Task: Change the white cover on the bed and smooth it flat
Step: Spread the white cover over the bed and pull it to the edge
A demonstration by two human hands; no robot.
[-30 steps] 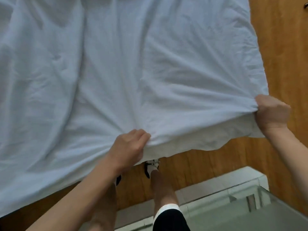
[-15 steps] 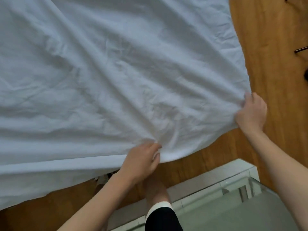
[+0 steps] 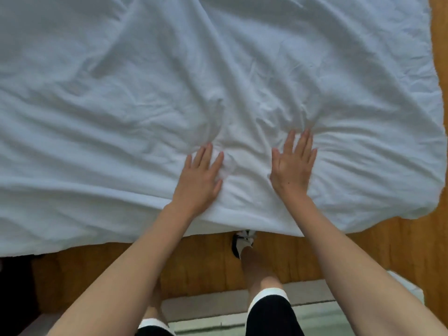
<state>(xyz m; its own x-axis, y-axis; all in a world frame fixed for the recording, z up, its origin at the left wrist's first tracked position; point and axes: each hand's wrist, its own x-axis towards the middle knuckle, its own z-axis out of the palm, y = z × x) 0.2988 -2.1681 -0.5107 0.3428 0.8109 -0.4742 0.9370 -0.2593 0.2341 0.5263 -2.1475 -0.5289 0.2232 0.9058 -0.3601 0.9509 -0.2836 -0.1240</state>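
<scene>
Both hands let go of the cover's [image 3: 218, 69] near edge a sec ago; now left hand [image 3: 200, 177] & right hand [image 3: 292, 166] lie flat on it, fingers spread, pressing. So pulling's done, smoothing on. Cover drapes over bed to the wood floor [image 3: 363, 251]: thin soft cotton-like cloth, creased w/ ridges fanning out from the hands.

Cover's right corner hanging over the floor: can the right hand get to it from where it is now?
Probably yes. The right hand lies flat and open on the white cover, holding nothing, and only bare fabric lies between it and the corner. It looks a long sideways stretch, so a lean or step right may be needed.
</scene>
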